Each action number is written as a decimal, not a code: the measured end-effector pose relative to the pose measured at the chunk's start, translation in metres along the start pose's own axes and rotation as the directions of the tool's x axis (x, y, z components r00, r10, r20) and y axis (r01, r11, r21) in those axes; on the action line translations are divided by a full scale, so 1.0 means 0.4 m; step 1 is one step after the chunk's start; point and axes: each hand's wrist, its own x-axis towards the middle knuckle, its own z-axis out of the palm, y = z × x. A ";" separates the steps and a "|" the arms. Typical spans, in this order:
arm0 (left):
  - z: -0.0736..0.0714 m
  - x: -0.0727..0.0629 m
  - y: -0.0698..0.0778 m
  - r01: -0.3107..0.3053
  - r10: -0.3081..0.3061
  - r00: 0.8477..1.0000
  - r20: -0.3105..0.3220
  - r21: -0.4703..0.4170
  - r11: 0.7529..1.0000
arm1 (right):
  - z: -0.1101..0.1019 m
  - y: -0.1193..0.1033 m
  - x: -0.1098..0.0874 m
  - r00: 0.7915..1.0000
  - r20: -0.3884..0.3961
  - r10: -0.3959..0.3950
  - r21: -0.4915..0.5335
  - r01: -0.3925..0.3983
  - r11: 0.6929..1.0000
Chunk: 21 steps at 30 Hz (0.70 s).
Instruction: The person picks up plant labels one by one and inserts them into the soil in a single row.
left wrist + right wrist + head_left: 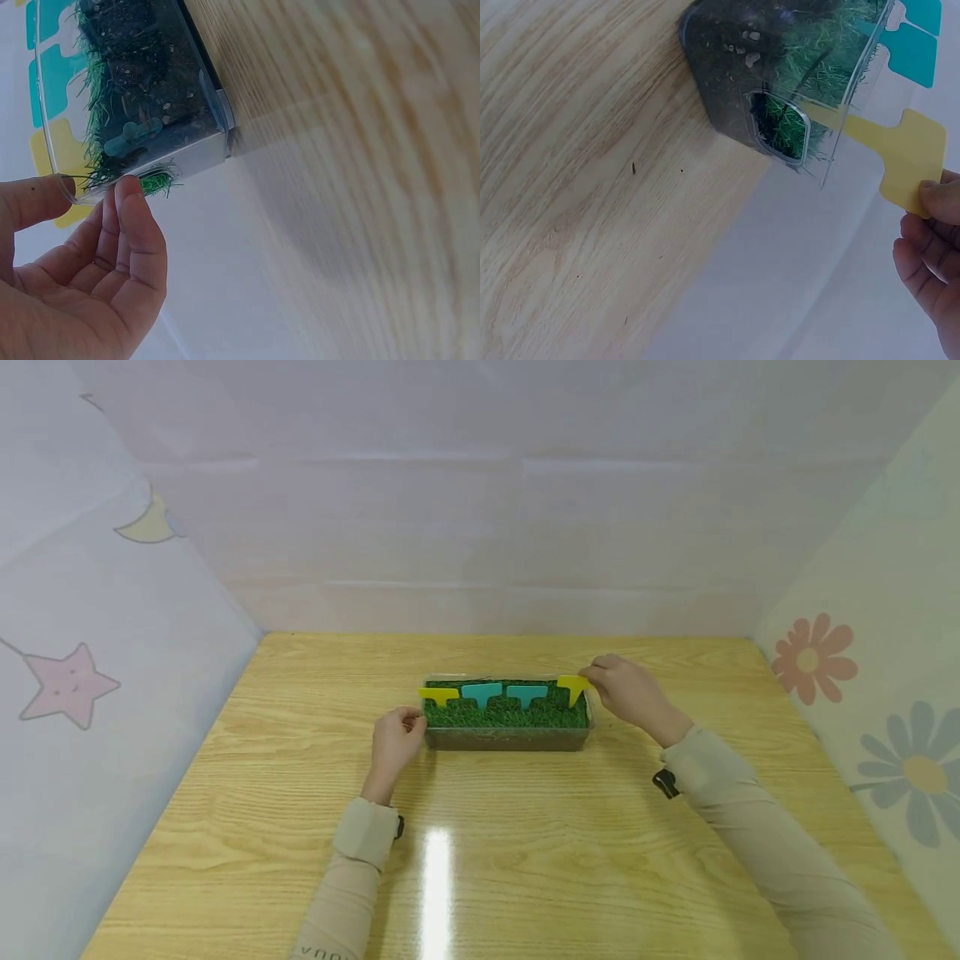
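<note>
A clear plastic box [507, 740] filled with dark soil and green grass [502, 717] stands on the table. Several T-shaped plant labels rise from the grass: a yellow one [438, 695] at the left, then two blue ones [481, 693] [527, 695] in the middle. My left hand [395, 743] pinches the rim at the box's left end between thumb and fingers. With thumb and fingertips, my right hand [626, 689] pinches the outer corner of the right-hand yellow plant label [915, 161]. That label leans, its stem reaching down into the box.
The wooden table [510, 827] stretches around the box, with a pale wall [480, 543] behind it and printed walls at both sides. An oval opening [784, 127] shows in the box's right end. Dark specks [634, 168] lie on the tabletop.
</note>
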 end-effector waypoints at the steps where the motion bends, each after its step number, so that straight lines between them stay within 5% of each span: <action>1: 0.000 0.000 0.000 0.001 -0.001 1.000 0.000 -0.001 1.000 | 0.000 -0.001 0.001 1.000 0.003 0.003 0.000 -0.003 1.000; 21: 0.010 0.005 -0.010 -0.013 0.013 1.000 -0.008 -0.017 1.000 | 0.021 -0.005 0.008 0.999 -0.015 -0.028 -0.067 0.027 0.997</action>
